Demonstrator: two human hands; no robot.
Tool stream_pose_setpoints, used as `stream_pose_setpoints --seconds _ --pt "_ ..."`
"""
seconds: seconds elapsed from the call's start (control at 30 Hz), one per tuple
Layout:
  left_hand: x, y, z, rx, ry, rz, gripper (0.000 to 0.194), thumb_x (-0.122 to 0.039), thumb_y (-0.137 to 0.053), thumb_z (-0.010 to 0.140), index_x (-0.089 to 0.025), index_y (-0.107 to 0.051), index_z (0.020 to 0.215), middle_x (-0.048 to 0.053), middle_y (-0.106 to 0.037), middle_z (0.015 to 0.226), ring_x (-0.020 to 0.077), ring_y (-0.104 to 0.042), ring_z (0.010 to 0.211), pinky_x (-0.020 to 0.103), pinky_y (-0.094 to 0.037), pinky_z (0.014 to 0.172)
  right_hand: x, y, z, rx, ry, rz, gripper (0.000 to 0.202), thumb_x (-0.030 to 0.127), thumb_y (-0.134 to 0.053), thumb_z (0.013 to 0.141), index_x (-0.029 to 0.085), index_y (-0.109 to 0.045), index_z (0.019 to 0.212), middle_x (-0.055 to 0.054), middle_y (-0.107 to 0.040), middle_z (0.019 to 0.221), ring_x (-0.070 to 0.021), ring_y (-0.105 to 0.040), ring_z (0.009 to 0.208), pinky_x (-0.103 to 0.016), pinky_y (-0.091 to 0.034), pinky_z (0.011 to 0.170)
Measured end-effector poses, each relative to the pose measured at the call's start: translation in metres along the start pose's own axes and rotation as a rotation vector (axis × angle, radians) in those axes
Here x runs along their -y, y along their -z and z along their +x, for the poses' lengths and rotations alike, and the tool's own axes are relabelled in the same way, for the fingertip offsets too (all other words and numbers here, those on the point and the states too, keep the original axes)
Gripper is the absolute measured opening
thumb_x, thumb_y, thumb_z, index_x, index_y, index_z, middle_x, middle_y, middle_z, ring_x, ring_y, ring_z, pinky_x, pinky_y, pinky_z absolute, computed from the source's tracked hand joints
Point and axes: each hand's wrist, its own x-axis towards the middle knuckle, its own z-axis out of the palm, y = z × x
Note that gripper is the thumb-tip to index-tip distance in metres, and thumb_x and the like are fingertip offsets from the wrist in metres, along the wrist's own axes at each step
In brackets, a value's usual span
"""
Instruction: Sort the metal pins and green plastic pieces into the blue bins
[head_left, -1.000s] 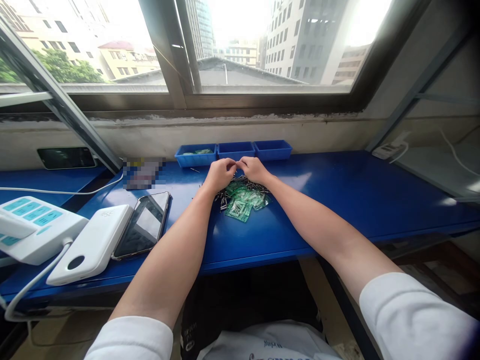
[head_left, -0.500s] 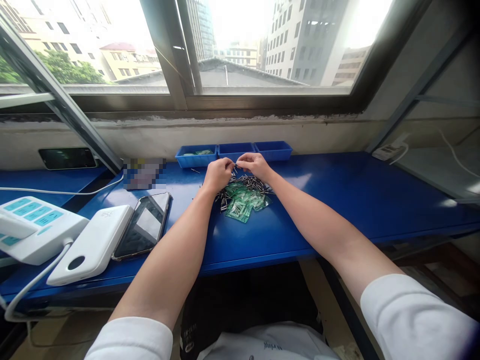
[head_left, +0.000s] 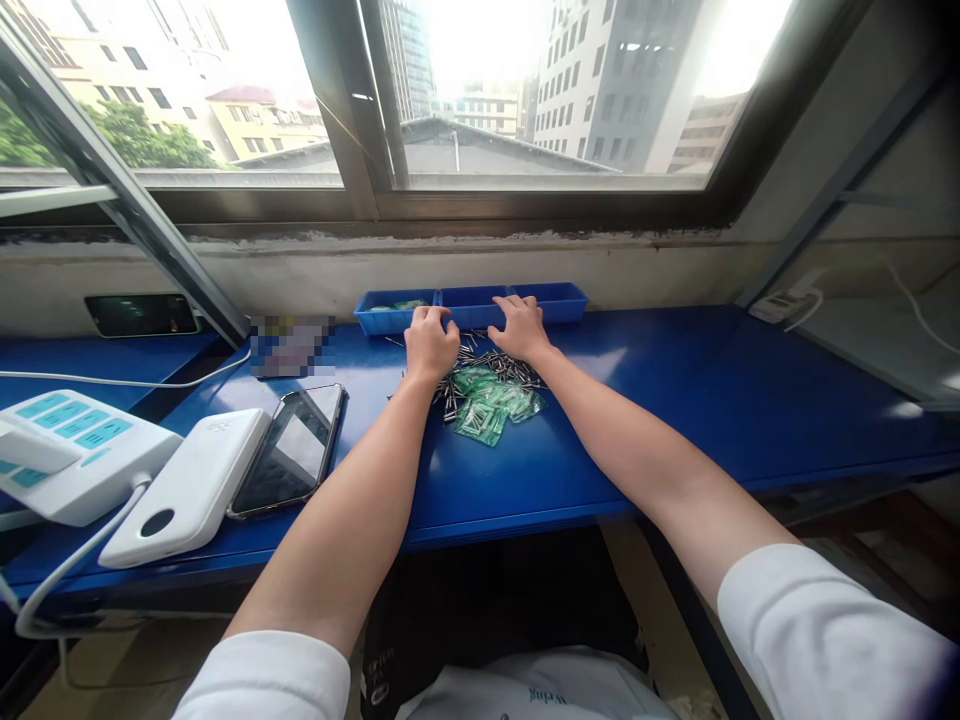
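Hands (head_left: 519, 328) apart, palms down, loosely curled near metal pins (head_left: 516, 367); whether holding anything, cannot tell.

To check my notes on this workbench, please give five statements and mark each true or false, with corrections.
1. The left hand and right hand are apart. True.
2. Three blue bins stand in a row. True.
3. All the green packets are inside the bins. False: several lie on the blue bench.
4. Loose dark pins lie beside the packets. True.
5. The white power bank rests upon the phone. False: it lies left of it.
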Motion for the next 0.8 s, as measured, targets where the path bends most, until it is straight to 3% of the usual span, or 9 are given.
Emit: stream_pose_setpoints --seconds 0.3,0.6,0.7,0.8 --pt "0.0067 -0.0078 0.0017 0.044 -0.036 0.034 0.023 -0.023 -0.047 0.084 -0.018 -0.066 0.098 0.009 -0.062 0.110 0.0243 -0.059 0.103 0.037 -0.044 0.095 0.0007 -0.0080 0.0055 0.103 -0.020 -0.074 0.070 0.046 -0.055 0.082 0.017 -0.040 0.143 -0.013 -0.041 0.145 -0.0380 -0.037 0.122 -0.054 -0.035 0.100" --pt "0.0065 -0.0083 -0.0032 0.319 -0.138 0.231 0.029 -0.029 -0.048 0.084 -0.020 -0.070 0.101 0.010 -0.063 0.112 0.0274 -0.059 0.106 0.039 -0.044 0.095 -0.0046 -0.0097 0.0029 0.214 -0.057 -0.036 0.073 0.057 -0.044 0.086 0.021 -0.031 0.149 -0.008 -0.019 0.159 -0.0402 -0.029 0.131 -0.058 -0.031 0.103" --pt "0.0038 -0.0065 -0.0044 0.358 -0.158 0.263 0.033 -0.032 -0.048 0.084 -0.019 -0.069 0.105 0.010 -0.063 0.115 0.0289 -0.058 0.109 0.041 -0.044 0.095 -0.0057 -0.0079 0.0003 0.134 -0.013 0.004 0.065 0.053 -0.045 0.088 0.018 -0.041 0.143 -0.012 -0.031 0.154 -0.0377 -0.031 0.130 -0.055 -0.032 0.104" --pt "0.0022 -0.0050 -0.0047 0.399 -0.165 0.266 0.034 -0.033 -0.047 0.084 -0.020 -0.070 0.105 0.010 -0.064 0.116 0.0291 -0.058 0.109 0.041 -0.043 0.095 -0.0055 -0.0051 -0.0023 0.073 0.077 0.039 0.047 0.042 -0.050 0.088 0.014 -0.059 0.125 -0.014 -0.054 0.131 -0.0317 -0.042 0.121 -0.046 -0.036 0.102"
